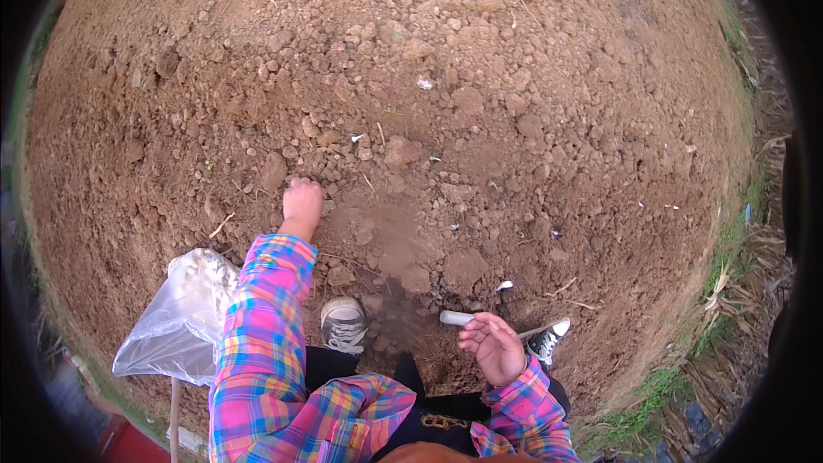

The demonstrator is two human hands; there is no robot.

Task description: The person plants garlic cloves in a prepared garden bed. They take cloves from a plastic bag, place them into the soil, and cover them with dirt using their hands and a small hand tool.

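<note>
My left hand (302,202) reaches down to the loose brown soil (398,218), its fingers curled against the ground. The fingertips are hidden, so whether they pinch anything cannot be seen. My right hand (492,348) hovers before my body, palm up, with loosely bent fingers and nothing visible in the palm. Just beyond its fingers shows the rounded end of a pale rod (456,317), partly hidden by the hand. Beside my left sleeve is a clear plastic bag (170,331) with pale pieces inside. A small white piece, perhaps a garlic clove (505,285), lies on the soil above my right hand.
More small white pieces dot the soil, one (357,138) beyond my left hand. My sneakers (344,328) stand on the dirt. A wooden stick (174,418) extends below the bag. Dry stalks (739,308) and grass (649,399) border the right side; a red object (128,442) sits lower left.
</note>
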